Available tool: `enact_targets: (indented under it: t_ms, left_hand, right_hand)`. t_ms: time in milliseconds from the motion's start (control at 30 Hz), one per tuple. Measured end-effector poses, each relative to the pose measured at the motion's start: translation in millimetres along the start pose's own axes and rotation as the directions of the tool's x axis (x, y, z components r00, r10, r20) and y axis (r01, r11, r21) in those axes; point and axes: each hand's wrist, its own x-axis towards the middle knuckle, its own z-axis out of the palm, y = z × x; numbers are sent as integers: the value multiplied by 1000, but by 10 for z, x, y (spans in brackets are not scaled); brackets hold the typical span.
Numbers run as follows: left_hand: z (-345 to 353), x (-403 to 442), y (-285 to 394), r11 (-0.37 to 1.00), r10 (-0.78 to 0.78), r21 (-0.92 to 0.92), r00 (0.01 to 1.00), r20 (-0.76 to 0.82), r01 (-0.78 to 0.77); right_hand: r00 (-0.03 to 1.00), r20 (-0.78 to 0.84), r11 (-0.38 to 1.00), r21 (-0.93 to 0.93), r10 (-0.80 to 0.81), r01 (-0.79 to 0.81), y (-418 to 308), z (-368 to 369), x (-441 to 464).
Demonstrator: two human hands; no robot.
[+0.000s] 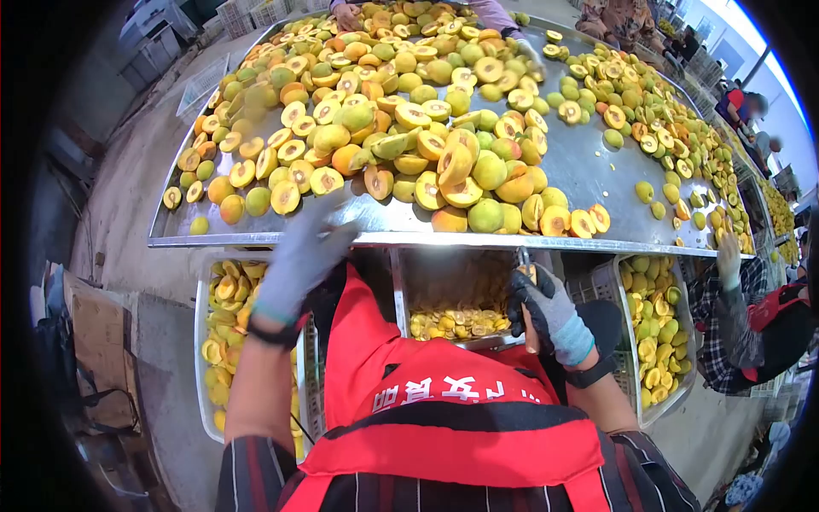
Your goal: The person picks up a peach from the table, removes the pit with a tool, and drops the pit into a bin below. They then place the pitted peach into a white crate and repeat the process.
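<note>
My left hand (303, 252), in a grey glove, hangs over the near table edge above the left crate. Motion blurs it, but the thumb stands apart from the fingers and nothing shows between them. Below the edge, my right hand (550, 311), gloved in grey and black, is closed around a small hand tool (530, 274) with a wooden handle and a metal tip pointing up. The tip's exact shape is unclear. Halved yellow-orange fruits (286, 197), resembling peaches or apricots, lie by the edge nearest my left hand, many with brown pits showing.
Fruit is heaped across the metal table (589, 192), which has a raised rim. Underneath, a bin (401, 294) holds fruit pieces, between a left crate (203, 341) and a right crate (680, 375) of halves. Co-workers' hands (531, 60) reach over the far side; another person (755, 320) works at right.
</note>
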Motion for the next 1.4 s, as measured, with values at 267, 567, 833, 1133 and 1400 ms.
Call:
enact_targets:
  t_ms: [267,567,833,1133,1400]
  left_hand:
    - [1336,1067,149,925,-55,371,995,-85,83]
    - [786,867,-137,993,-76,-93,995,-59,70]
    - [749,-107,496,688,98,-715,959,264,127]
    - [1106,-463,411,144,159,-982,977,145,122]
    - [1152,-422,396,221,114,-974,993,-22,-47]
  right_hand:
    - [1000,-22,1000,-6,-19,19,228,-32,-186]
    - [998,12,998,31,-57,56,-14,77,-153]
    - [923,-19,923,-49,-384,383,-182,459,284]
    - [936,-93,940,-45,-341,338,1,642,259]
    - [933,130,777,-523,-334,351,-56,603,99]
